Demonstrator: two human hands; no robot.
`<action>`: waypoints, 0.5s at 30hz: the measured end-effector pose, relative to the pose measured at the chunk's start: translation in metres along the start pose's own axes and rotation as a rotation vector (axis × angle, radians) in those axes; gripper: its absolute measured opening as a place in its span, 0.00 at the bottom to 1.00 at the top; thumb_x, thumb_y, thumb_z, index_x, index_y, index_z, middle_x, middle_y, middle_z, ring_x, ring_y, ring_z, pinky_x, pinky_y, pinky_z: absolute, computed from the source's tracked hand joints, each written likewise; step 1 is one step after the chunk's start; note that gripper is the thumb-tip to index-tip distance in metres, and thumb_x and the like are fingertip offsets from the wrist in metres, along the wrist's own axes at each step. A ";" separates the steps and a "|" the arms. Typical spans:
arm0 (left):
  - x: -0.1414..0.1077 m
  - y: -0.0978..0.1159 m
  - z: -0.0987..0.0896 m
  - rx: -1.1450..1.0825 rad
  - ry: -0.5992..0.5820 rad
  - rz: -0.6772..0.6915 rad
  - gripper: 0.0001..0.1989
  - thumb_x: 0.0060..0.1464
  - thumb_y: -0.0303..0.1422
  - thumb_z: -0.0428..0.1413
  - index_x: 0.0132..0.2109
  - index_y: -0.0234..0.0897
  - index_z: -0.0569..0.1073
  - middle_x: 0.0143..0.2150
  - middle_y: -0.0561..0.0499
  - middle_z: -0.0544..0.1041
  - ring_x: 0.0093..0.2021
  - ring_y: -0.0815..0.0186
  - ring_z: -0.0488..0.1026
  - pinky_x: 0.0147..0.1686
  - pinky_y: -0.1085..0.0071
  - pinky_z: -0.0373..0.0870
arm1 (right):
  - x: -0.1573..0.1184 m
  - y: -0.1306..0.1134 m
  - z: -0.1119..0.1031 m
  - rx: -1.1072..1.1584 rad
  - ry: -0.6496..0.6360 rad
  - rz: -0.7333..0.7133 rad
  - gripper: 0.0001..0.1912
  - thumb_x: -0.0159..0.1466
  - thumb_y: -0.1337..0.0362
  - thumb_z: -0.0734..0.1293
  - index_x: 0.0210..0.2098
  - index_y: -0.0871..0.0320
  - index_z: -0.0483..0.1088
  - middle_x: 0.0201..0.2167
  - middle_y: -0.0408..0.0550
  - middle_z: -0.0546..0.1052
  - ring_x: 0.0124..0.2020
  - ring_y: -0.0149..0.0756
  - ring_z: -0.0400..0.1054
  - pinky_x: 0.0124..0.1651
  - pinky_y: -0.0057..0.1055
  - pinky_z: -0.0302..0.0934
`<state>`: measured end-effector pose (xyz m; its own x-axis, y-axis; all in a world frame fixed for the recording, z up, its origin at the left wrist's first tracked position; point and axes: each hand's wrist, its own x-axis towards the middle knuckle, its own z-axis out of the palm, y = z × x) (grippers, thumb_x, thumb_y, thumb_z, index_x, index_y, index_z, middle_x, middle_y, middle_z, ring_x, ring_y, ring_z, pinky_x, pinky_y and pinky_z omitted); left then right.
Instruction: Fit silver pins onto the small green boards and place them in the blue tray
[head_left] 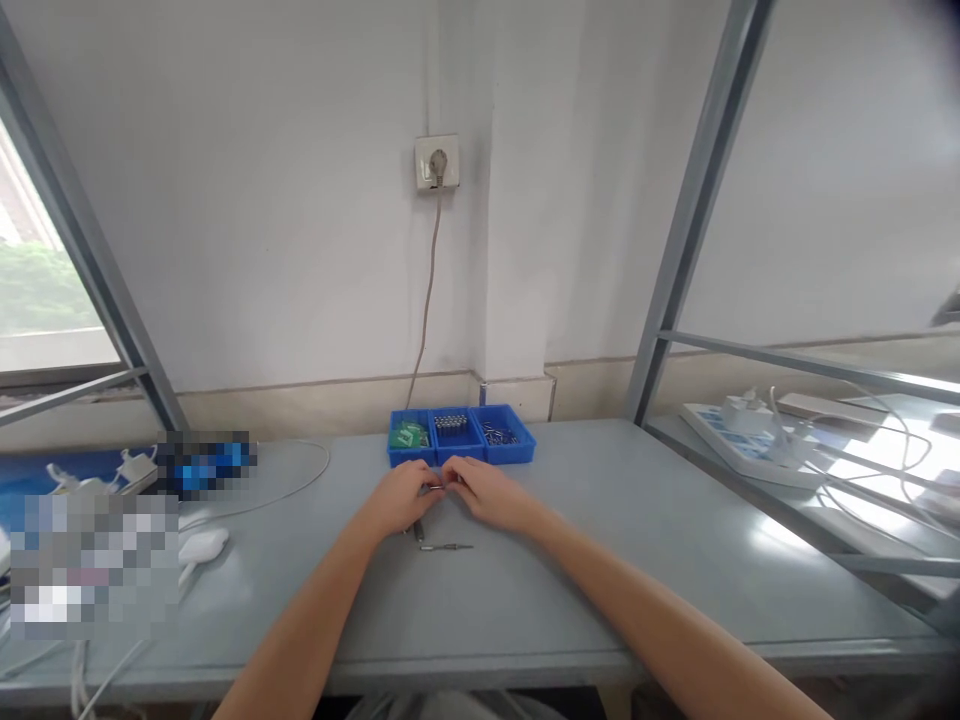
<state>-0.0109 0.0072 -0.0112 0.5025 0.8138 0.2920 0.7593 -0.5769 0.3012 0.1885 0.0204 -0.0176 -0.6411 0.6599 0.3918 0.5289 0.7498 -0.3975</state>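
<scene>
Adapter (204, 546), white, lies at the left of the grey table (600, 530), with its cable trailing, apart from the work area. Left hand (405, 495) pinches a slim metal part (436, 487) between thumb and fingers, presumably to steady it. Left blue bin (397, 457) holds green-and-white pieces (409, 434); a dark piece (418, 531) lies partly under the left hand. Thin metal rod (446, 547) lies crosswise on the table, nearer the wearer, probably to remain within reach. Middle blue bin (465, 440) holds metal cylinders (451, 424) standing in rows, an arrangement that likely eases counting and pickup. Right hand (480, 490) meets the left hand in front of the bins, fingertips curled together at the part's other end; whether they grip it is not discernible. Right blue bin (517, 455) holds loose metal pieces (497, 434). The slim metal part sits just above the table, between the two hands; it appears narrow, silvery and roughly level, its ends concealed by the fingers.
</scene>
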 end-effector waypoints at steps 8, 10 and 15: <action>0.001 -0.002 -0.001 -0.016 0.075 -0.026 0.14 0.61 0.39 0.48 0.39 0.39 0.77 0.39 0.49 0.75 0.38 0.64 0.71 0.38 0.70 0.64 | 0.002 0.001 -0.004 0.096 0.066 0.198 0.13 0.67 0.58 0.59 0.32 0.57 0.72 0.33 0.47 0.77 0.34 0.36 0.67 0.37 0.31 0.55; 0.001 -0.002 0.000 -0.012 0.080 -0.033 0.14 0.61 0.39 0.48 0.38 0.39 0.76 0.38 0.49 0.74 0.37 0.64 0.70 0.37 0.70 0.64 | 0.003 0.000 -0.004 0.136 0.081 0.216 0.14 0.66 0.58 0.59 0.32 0.57 0.72 0.31 0.46 0.77 0.32 0.35 0.66 0.35 0.30 0.55; 0.002 -0.002 0.001 0.005 0.076 -0.042 0.14 0.61 0.39 0.48 0.37 0.39 0.76 0.36 0.50 0.74 0.35 0.65 0.70 0.34 0.71 0.62 | 0.008 0.001 -0.003 0.177 0.135 0.188 0.11 0.65 0.63 0.60 0.32 0.58 0.73 0.34 0.48 0.77 0.36 0.36 0.68 0.40 0.32 0.58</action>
<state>-0.0112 0.0104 -0.0119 0.4376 0.8294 0.3473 0.7809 -0.5421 0.3103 0.1861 0.0263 -0.0122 -0.4550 0.7956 0.4001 0.5181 0.6019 -0.6078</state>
